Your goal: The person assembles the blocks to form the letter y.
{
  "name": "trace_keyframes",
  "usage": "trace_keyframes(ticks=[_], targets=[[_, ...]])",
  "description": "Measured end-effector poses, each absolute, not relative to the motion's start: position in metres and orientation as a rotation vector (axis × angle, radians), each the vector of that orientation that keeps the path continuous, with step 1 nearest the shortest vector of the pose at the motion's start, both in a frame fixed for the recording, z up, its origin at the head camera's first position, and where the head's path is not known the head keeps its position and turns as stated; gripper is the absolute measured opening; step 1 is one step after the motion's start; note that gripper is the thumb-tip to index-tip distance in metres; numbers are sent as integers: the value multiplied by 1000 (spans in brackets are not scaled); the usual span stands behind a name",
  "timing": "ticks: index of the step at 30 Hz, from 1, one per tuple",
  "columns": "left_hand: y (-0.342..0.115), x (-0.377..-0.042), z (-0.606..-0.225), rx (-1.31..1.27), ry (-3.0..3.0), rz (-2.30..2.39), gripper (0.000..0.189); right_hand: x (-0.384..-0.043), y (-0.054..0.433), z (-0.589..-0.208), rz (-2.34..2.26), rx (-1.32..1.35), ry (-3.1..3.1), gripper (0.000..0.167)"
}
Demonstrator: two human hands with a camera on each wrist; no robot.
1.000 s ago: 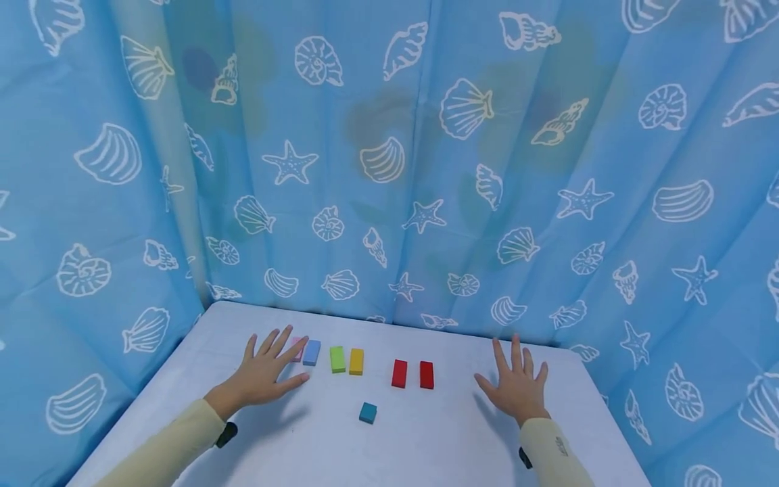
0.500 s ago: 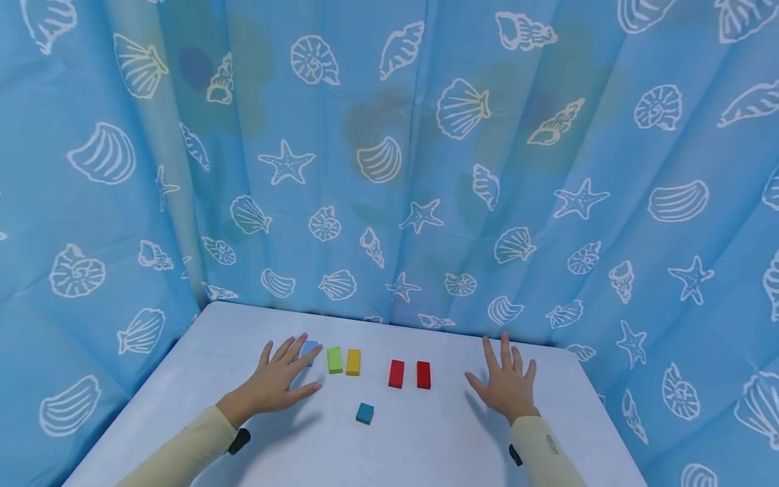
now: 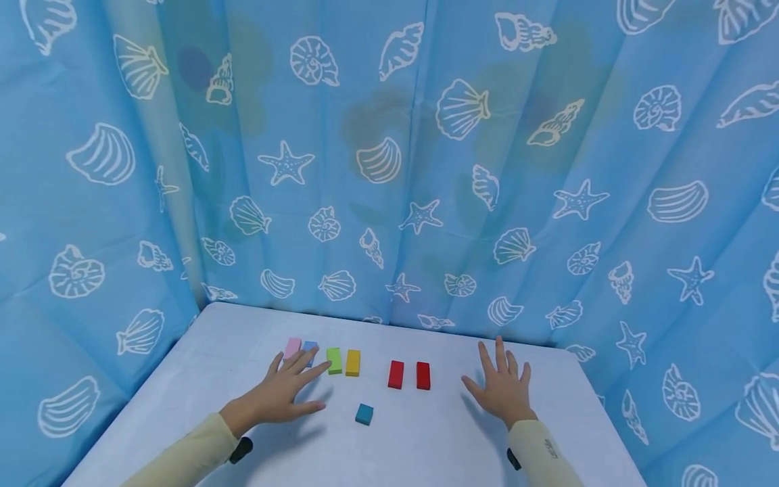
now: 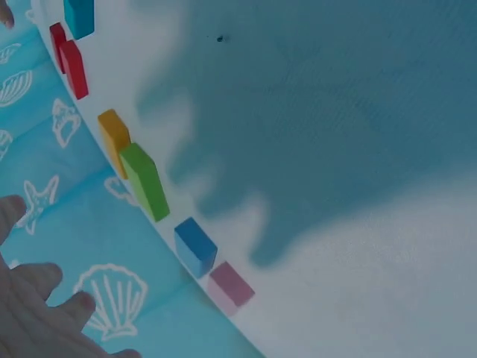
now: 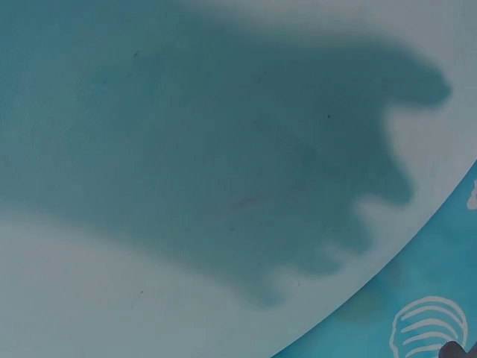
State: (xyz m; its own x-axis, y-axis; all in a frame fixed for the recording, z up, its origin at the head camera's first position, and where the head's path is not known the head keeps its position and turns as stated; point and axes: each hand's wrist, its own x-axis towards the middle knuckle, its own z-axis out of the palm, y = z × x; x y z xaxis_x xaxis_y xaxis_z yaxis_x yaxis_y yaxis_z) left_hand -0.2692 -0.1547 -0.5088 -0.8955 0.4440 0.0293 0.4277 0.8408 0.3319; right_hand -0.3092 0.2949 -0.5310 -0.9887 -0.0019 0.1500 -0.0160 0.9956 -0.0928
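My left hand [image 3: 276, 394] hovers over the white table with fingers spread, its shadow below. Just past its fingertips lie a pink block [image 3: 293, 346] and a blue block [image 3: 310, 345], the blue one partly covered by a finger. A green block [image 3: 334, 361] and a yellow block [image 3: 353, 363] lie to the right. Two red blocks [image 3: 395, 375] sit farther along, between the hands. Nearer to me is a teal block [image 3: 364, 414]. My right hand [image 3: 504, 392], also spread and holding nothing, hovers right of the red blocks. Only a fingertip [image 5: 453, 349] shows in the right wrist view.
A blue curtain [image 3: 365, 203] with white shell and starfish prints stands behind the table and along both sides. The white tabletop [image 3: 426, 446] ends at the curtain's foot. In both wrist views, hand shadows fall across the table.
My left hand has moved right and a little toward me, uncovering the pink block. The right hand has drifted slightly left and nearer. The blocks stay in their places.
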Motion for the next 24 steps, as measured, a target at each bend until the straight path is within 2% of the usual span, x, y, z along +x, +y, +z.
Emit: trace_keyframes(ticks=[8,24], targets=[[-147,-272,-511,732,2918,578,71,-314,284,-539,167,5,-3010,93],[-119,-290,-531,811,2627,975,31,-310,251,-541,204,90,-3016,90]])
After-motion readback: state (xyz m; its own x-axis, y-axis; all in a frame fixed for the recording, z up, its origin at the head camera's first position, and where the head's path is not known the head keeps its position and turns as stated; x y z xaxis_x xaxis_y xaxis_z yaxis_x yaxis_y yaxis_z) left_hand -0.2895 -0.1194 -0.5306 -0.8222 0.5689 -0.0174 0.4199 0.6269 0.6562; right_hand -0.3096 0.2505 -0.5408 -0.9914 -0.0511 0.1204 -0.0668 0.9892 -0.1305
